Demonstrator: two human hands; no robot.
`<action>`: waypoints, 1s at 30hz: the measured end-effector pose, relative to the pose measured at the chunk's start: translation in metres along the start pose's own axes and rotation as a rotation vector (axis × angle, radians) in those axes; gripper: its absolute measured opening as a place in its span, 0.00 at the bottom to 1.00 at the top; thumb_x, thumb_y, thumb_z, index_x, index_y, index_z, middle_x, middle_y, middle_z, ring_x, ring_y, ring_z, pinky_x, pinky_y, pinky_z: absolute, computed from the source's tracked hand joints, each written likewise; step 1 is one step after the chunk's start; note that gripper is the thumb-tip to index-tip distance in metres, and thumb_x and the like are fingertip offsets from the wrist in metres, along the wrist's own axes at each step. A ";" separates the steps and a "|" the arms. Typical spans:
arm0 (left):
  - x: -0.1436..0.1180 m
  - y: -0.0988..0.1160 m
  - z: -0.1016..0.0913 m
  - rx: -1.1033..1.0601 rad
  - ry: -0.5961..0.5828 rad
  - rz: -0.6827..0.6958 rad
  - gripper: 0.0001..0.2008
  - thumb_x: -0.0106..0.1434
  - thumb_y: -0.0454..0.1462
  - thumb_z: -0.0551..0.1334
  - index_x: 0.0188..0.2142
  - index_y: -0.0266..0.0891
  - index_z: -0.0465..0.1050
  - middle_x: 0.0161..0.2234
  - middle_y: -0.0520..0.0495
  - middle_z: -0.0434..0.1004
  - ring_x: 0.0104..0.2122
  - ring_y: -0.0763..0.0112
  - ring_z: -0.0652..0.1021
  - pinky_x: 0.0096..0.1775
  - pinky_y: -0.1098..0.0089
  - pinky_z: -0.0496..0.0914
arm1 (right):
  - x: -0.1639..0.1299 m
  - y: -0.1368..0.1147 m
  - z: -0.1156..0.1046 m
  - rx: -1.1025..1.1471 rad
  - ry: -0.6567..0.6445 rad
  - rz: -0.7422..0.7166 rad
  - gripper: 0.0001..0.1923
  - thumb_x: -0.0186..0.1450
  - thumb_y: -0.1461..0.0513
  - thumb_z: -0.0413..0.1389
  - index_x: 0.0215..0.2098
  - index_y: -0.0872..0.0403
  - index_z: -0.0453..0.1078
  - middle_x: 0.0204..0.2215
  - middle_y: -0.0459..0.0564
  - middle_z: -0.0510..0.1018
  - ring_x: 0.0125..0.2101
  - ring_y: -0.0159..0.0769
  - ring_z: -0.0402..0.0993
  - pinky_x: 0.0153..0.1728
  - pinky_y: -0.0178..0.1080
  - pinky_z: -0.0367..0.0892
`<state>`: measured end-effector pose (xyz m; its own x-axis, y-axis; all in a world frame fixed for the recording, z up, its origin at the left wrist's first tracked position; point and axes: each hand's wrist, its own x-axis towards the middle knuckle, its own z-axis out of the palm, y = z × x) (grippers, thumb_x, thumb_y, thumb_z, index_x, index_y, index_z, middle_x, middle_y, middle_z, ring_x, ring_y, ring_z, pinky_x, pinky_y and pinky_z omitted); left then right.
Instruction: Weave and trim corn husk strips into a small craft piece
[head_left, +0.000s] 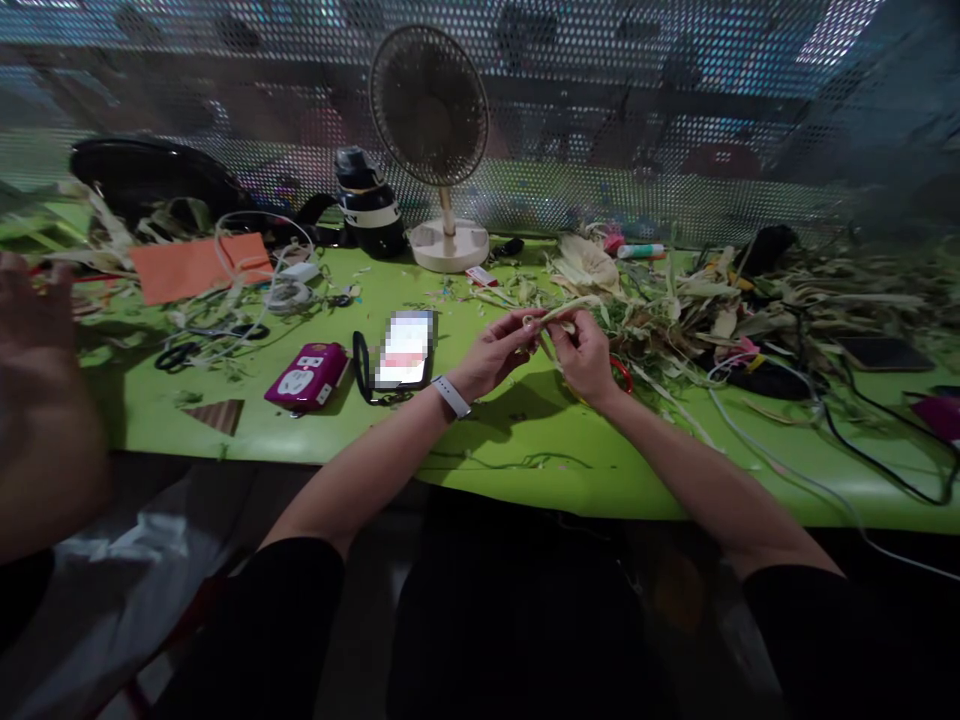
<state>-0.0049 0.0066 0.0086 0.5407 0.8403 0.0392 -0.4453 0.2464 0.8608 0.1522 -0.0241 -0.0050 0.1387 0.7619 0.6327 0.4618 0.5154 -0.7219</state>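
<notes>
Both my hands meet over the middle of the green table, pinching a thin pale strip of corn husk. My left hand, with a light band at its wrist, grips the strip's left end between thumb and fingers. Close beside it, my right hand is closed on the other part of the same strip. Red-handled scissors lie partly hidden behind my right wrist. A heap of dried husks and plant bits spreads behind and right of my hands. Left of my hands lies a lit phone with a strap.
A fan and a dark bottle stand at the back, before a perforated metal panel. A purple power socket, black scissors and white cables lie to the left. Another person's arm reaches in at far left. Cords cross the right side.
</notes>
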 end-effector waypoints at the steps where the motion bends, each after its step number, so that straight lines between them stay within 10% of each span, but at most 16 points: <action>1: 0.000 -0.001 0.000 0.036 -0.002 0.035 0.13 0.54 0.38 0.72 0.39 0.44 0.78 0.30 0.55 0.75 0.28 0.82 0.73 0.31 0.78 0.65 | 0.000 0.000 0.000 0.002 0.000 0.005 0.17 0.67 0.47 0.53 0.37 0.52 0.67 0.30 0.47 0.75 0.30 0.34 0.71 0.35 0.38 0.68; 10: 0.005 -0.004 -0.001 0.289 0.105 0.244 0.10 0.54 0.37 0.72 0.36 0.40 0.78 0.30 0.53 0.76 0.30 0.78 0.74 0.37 0.73 0.68 | 0.003 0.005 -0.001 0.093 -0.014 0.049 0.18 0.65 0.46 0.56 0.37 0.51 0.67 0.32 0.47 0.75 0.33 0.33 0.73 0.37 0.39 0.69; 18: 0.008 -0.002 -0.004 0.307 0.244 0.242 0.04 0.56 0.34 0.69 0.33 0.39 0.78 0.28 0.52 0.76 0.28 0.78 0.72 0.34 0.73 0.65 | 0.006 0.015 0.005 0.223 -0.133 0.450 0.33 0.48 0.43 0.67 0.41 0.53 0.63 0.24 0.41 0.71 0.20 0.29 0.65 0.20 0.34 0.61; 30: 0.013 -0.004 -0.009 0.450 0.313 0.386 0.07 0.56 0.34 0.69 0.32 0.39 0.72 0.30 0.51 0.74 0.31 0.75 0.72 0.38 0.70 0.67 | -0.008 -0.007 0.000 -0.728 -0.331 -0.322 0.11 0.68 0.60 0.50 0.34 0.55 0.73 0.34 0.56 0.76 0.29 0.37 0.68 0.29 0.39 0.60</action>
<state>-0.0027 0.0206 0.0007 0.1392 0.9449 0.2963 -0.1877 -0.2686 0.9448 0.1480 -0.0340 -0.0047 -0.3054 0.7554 0.5797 0.8972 0.4323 -0.0906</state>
